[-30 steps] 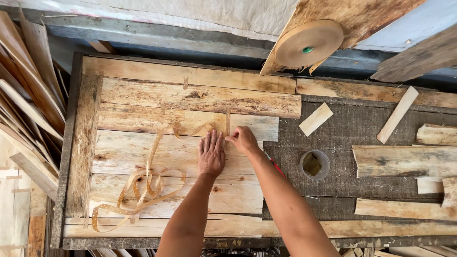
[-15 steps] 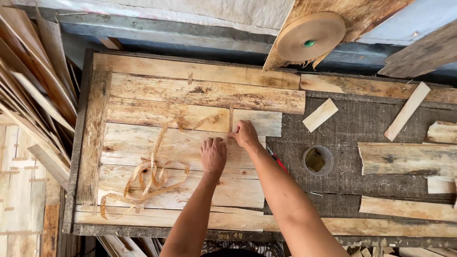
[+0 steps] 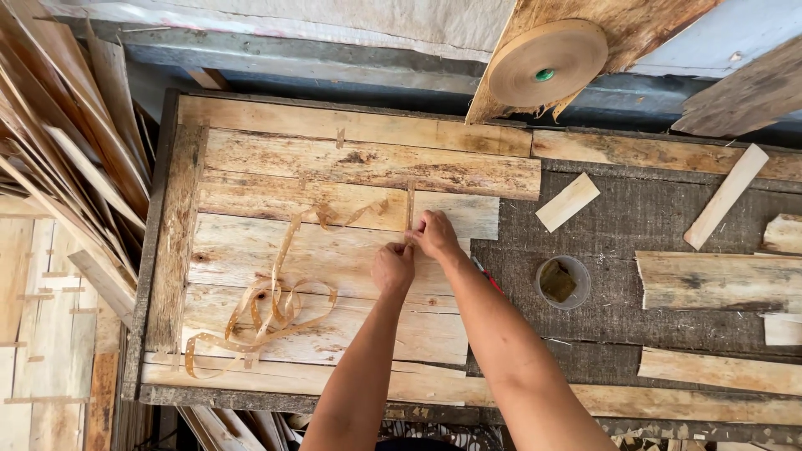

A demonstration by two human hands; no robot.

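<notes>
My left hand [image 3: 393, 267] and my right hand [image 3: 434, 235] meet near the middle of the worktop [image 3: 618, 209], fingertips pinched together on the lower end of a thin strip of brown tape [image 3: 410, 209]. The strip runs straight up from my fingers across the seam where two pale sheets of veneer [image 3: 334, 250] butt against each other. Both hands are closed to a pinch, knuckles up, touching each other at the fingertips.

The veneer sheets lie side by side and cover the left half of the worktop. On them, to the left of my hands, sprawls a loose tangle of tape [image 3: 267, 309], curling in loops toward the near edge.

To the right of my right forearm stands a small round cup [image 3: 562, 282] on the dark bare surface, and a red-handled tool [image 3: 487, 276] shows just beside my arm, mostly hidden. A short wood offcut [image 3: 567, 201] lies beyond the cup. A big roll of tape [image 3: 547, 63] hangs above the far edge. Stacked veneer strips [image 3: 58, 167] lean at the left.
</notes>
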